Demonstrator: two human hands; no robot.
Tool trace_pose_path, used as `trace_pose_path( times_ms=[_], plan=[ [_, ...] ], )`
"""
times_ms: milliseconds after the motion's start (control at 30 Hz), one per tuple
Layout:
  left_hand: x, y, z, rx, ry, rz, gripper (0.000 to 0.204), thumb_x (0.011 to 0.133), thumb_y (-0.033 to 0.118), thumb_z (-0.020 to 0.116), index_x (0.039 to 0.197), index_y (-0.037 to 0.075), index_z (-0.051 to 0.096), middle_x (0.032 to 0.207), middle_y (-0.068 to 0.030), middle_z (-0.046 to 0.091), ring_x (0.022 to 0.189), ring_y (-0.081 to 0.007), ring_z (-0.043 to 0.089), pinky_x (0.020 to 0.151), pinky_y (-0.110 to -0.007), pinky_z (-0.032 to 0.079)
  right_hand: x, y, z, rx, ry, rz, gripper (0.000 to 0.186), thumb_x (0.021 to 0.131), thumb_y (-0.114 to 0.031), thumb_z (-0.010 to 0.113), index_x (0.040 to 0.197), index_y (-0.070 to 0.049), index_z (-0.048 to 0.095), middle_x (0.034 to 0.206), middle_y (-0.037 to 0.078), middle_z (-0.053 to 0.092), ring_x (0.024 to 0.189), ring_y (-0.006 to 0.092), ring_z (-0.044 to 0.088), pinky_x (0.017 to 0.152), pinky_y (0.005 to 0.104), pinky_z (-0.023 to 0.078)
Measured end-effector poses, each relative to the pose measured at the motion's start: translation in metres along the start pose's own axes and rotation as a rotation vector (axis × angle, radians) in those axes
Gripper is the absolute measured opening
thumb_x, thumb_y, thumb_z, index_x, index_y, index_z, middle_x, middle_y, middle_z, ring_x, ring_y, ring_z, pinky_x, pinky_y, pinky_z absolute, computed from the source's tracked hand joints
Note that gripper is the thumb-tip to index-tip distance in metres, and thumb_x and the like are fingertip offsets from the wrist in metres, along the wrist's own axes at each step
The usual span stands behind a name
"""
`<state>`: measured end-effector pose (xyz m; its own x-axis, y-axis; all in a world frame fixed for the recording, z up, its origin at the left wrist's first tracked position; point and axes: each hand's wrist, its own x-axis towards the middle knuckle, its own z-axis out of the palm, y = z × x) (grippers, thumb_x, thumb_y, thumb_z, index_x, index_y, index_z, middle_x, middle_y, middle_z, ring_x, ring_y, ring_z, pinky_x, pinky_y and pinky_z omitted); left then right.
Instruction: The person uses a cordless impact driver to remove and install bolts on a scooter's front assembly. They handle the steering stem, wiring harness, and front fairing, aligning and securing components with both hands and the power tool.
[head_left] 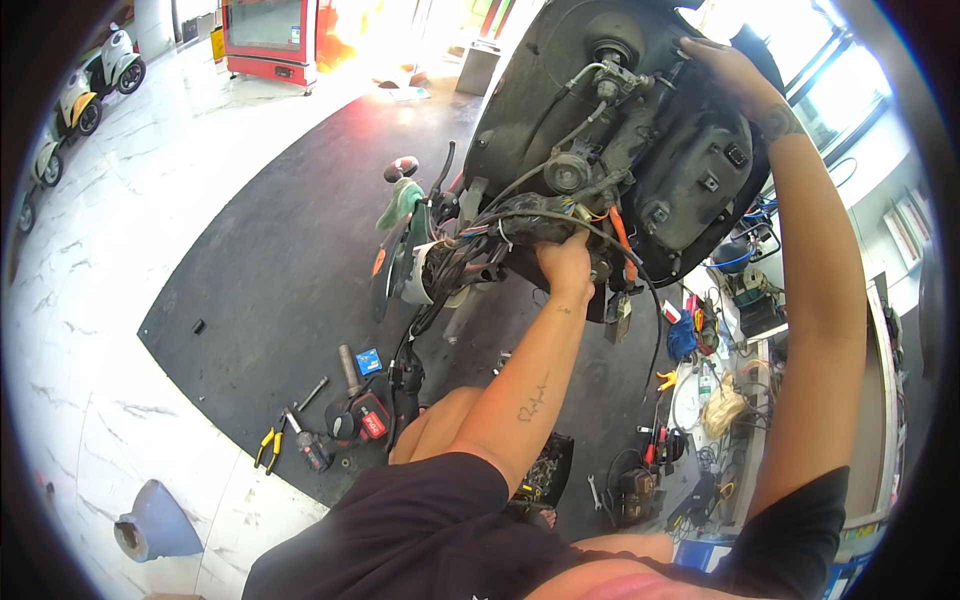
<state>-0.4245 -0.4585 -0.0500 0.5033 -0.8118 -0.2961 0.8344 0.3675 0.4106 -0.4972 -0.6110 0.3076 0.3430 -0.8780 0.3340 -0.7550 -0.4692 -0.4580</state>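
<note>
A large black plastic scooter panel (690,200) stands tilted in front of me, its inner side facing me. A round lamp housing (612,45), a horn-like round part (568,172) and cables sit on it. My right hand (735,75) grips its upper right edge, fingers reaching over the inner face. Lower down, my left hand (565,262) is closed at the wiring harness (545,210), thumb upward; its other fingers are partly hidden. An orange cable (622,242) hangs beside that hand. Left of the wiring are a brake lever (443,170) and a green cloth-like piece (400,203).
On the dark mat (260,240) at left lie a red-and-black power tool (360,418), a ratchet-like tool (313,450), yellow-handled pliers (268,450) and a blue box (369,361). A cluttered bench (750,400) runs along the right. Scooters (85,100) stand far left.
</note>
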Motion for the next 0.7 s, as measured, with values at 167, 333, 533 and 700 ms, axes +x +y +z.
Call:
trace_pose_path(
  times_ms=[167,333,533,700],
  plan=[
    [-0.003,0.005,0.002,0.003,-0.004,-0.015,0.051,0.085,-0.013,0.071,0.131,0.001,0.054,0.125,-0.0128,0.066,0.112,-0.0255,0.067,0.095,-0.038,0.053,-0.004,-0.011,-0.004,-0.030,-0.105,0.079,0.072,0.103,-0.058,0.061,0.153,-0.007,0.054,0.139,0.010,0.064,0.124,0.0232,0.057,0.107,0.0381,0.045],
    [-0.004,0.006,0.001,-0.012,-0.016,-0.056,0.047,0.088,-0.008,0.076,0.130,0.000,0.057,0.129,-0.0113,0.068,0.117,-0.0242,0.065,0.103,-0.036,0.048,-0.010,-0.007,0.001,-0.179,-0.113,0.003,0.075,0.101,-0.058,0.064,0.154,-0.007,0.053,0.136,0.010,0.064,0.117,0.0221,0.059,0.104,0.0377,0.047],
    [-0.001,0.004,0.000,-0.050,-0.044,-0.022,0.045,0.087,-0.008,0.077,0.127,0.000,0.058,0.126,-0.0104,0.068,0.113,-0.0233,0.066,0.101,-0.037,0.049,-0.010,-0.008,0.007,-0.093,-0.125,0.022,0.072,0.097,-0.051,0.070,0.151,-0.005,0.055,0.131,0.010,0.064,0.109,0.0230,0.061,0.096,0.0382,0.051],
    [0.001,0.001,0.000,-0.040,-0.009,-0.064,0.043,0.086,-0.007,0.078,0.124,0.000,0.060,0.125,-0.0107,0.068,0.112,-0.0232,0.065,0.099,-0.036,0.050,-0.008,-0.016,0.006,-0.144,-0.181,0.109,0.071,0.094,-0.045,0.075,0.148,-0.004,0.056,0.139,0.014,0.063,0.116,0.0245,0.062,0.100,0.0383,0.051]
  ],
)
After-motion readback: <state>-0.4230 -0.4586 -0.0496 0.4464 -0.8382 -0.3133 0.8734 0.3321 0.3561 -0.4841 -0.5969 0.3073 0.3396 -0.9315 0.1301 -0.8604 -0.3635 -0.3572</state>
